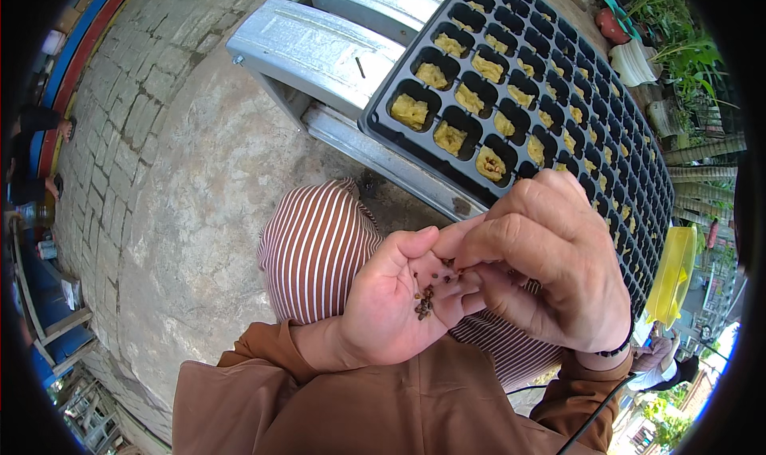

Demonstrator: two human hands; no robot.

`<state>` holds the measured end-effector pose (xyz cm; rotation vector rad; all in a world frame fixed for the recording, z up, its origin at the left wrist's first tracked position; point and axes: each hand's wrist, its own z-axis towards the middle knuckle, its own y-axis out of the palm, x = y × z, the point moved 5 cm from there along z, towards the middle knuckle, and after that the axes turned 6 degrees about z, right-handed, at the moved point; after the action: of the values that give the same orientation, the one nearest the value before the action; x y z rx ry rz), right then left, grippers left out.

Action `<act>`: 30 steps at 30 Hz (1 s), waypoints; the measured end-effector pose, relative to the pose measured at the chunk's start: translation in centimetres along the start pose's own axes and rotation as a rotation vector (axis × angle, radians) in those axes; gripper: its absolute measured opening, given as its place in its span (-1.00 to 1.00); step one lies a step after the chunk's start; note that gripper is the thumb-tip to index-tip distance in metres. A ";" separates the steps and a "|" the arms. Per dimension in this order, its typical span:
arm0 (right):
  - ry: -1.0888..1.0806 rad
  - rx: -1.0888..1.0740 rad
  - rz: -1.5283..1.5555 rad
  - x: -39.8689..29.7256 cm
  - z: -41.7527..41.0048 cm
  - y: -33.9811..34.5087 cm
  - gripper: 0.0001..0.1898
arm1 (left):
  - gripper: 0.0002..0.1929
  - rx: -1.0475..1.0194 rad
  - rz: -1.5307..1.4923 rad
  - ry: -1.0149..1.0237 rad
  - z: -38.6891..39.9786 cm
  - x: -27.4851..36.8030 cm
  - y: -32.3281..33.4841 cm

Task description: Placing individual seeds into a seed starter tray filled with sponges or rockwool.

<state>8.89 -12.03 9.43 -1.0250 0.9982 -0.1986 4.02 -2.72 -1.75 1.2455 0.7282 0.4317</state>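
My left hand (401,302) lies palm up above my lap, cupped under a small heap of dark brown seeds (425,302). Over its fingers is my right hand (538,263), thumb and forefinger pinched together at the palm among the seeds; a seed seems to be between the tips, partly hidden. A black plastic seedling tray (413,146) stands just beyond, its cells holding yellowish, spongy plugs (450,137). In the near-edge plug (491,163) closest to my right hand, several brown seeds show. My right hand covers some of the nearest cells.
The tray rests on a metal bench (317,54). A yellow plastic container (670,275) is beside the tray's right end. Potted plants (682,48) line the upper right. Another person's feet (63,129) show at far left, and another person (658,365) is at lower right. A black cable (589,422) crosses my right sleeve.
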 end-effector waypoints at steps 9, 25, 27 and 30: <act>0.027 0.004 0.052 0.5 0.2 0.4 -0.81 | -0.41 0.000 0.055 0.062 0.4 0.3 0.2; -0.069 0.145 -0.510 -1.6 -0.5 0.3 -0.68 | -0.37 -0.083 0.268 0.030 0.7 0.6 0.2; -0.086 0.154 -0.540 -1.4 -0.5 0.1 -0.71 | -0.38 -0.075 0.305 0.047 0.7 0.6 0.0; -0.045 0.129 -0.482 -1.2 -0.3 -0.7 -0.75 | -0.38 0.144 0.456 -0.004 0.7 0.6 0.5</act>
<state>8.18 -11.93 10.67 -1.1332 0.6751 -0.6249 4.97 -2.67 -1.35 1.5529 0.4733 0.7586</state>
